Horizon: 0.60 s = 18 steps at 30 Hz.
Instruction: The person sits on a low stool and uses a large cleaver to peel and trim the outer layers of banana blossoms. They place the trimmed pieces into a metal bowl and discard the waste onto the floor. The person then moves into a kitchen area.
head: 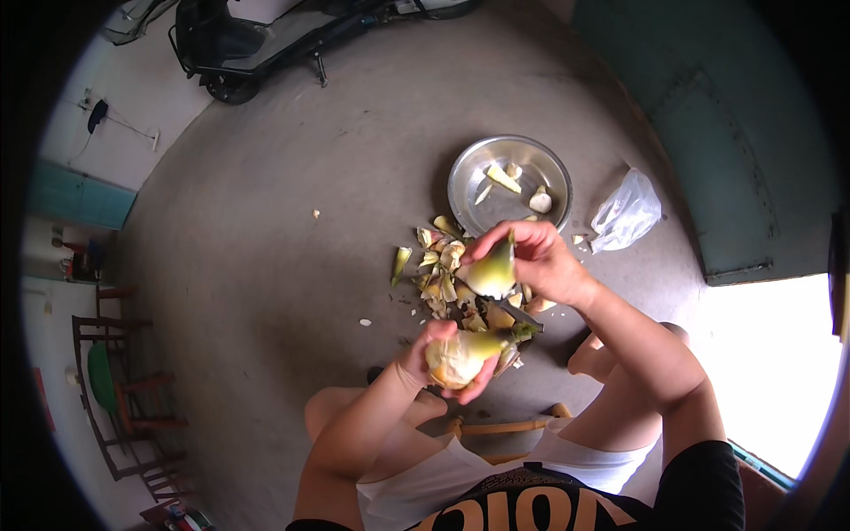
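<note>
My left hand [417, 362] grips a bamboo shoot [457, 362] by its thick, pale base, its green tip pointing right. My right hand [554, 265] pinches a yellow-green sheath [491, 275] just above it, with its pointed end up and white lower edge down. Under both hands lies a heap of peeled sheaths [451, 255] on the floor. A dark, flat blade-like piece [521, 313] shows by the shoot's tip; I cannot tell whether it is a knife. Behind the right hand stands a steel basin [458, 192] holding several pale pieces of shoot [503, 178].
A clear plastic bag [627, 212] lies right of the basin, near a green metal door [704, 146]. A scooter [265, 46] is parked at the far wall. Wooden chairs [126, 325] stand at the left. Beneath me is a low bamboo stool [505, 428].
</note>
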Available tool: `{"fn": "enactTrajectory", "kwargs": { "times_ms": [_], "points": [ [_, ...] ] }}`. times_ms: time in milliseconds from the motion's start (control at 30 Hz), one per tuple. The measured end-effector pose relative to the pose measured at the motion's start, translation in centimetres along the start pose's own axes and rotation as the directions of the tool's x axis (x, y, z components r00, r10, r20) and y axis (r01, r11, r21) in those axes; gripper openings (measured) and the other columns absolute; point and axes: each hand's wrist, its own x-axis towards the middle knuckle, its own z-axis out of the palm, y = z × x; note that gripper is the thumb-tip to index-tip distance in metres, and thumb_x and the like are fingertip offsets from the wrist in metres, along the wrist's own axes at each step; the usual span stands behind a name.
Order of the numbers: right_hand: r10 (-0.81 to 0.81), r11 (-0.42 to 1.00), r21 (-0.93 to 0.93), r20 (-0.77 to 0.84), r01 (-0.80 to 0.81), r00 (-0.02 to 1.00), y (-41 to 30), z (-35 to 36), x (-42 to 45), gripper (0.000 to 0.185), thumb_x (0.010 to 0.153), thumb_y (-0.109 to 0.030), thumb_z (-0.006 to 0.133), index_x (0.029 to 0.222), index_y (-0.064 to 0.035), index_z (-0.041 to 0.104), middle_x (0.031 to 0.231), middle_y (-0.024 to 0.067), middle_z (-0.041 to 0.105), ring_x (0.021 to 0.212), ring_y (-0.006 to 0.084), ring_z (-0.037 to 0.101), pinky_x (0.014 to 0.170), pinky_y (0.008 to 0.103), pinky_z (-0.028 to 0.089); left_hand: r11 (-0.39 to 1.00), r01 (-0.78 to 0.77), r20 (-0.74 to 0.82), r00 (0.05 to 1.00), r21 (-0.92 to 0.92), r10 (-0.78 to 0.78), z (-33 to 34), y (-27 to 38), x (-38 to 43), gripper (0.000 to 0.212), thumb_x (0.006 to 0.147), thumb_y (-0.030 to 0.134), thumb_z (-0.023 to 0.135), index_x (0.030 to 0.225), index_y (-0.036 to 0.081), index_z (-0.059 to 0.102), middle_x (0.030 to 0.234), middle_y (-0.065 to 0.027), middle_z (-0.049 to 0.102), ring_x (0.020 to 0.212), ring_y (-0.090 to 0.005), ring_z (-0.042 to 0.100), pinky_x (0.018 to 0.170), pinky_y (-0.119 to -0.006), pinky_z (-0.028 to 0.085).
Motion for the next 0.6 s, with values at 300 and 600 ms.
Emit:
{"fn": "enactTrajectory", "kwargs": {
  "times_ms": [300, 600],
  "points": [
    [0.369, 0.803, -0.443, -0.155, -0.398, 0.916, 2.0, -0.3, -0.7, 0.033, 0.074, 0.003, 0.058, 0.106, -0.0001, 0.065, 0.069, 0.0043, 0.063, 0.058, 0.0077, 0.058, 0.054, 0.0254, 0.047, 0.885, -0.398, -0.315, 0.830, 0.244, 0.460, -0.4, 2.4, -0.9, 0.053, 0.084, 0.049, 0.051, 0.112, 0.004, 0.046, 0.088, -0.0134, 0.054, 0.066, -0.0208, 0.050, 0.060, -0.032, 0.040],
    [0.379, 0.912, -0.113, -0.141, -0.395, 0.915, 2.6, 0.4, -0.6, 0.021, 0.080, 0.002, 0.067, 0.100, 0.0023, 0.064, 0.085, 0.0046, 0.067, 0.071, 0.0094, 0.063, 0.061, 0.0229, 0.049, 0.883, -0.416, -0.349, 0.812, 0.215, 0.468, -0.6, 2.4, -0.8, 0.051, 0.088, 0.049, 0.047, 0.115, 0.005, 0.046, 0.086, -0.0127, 0.051, 0.066, -0.0203, 0.048, 0.056, -0.030, 0.040]
  ]
}}
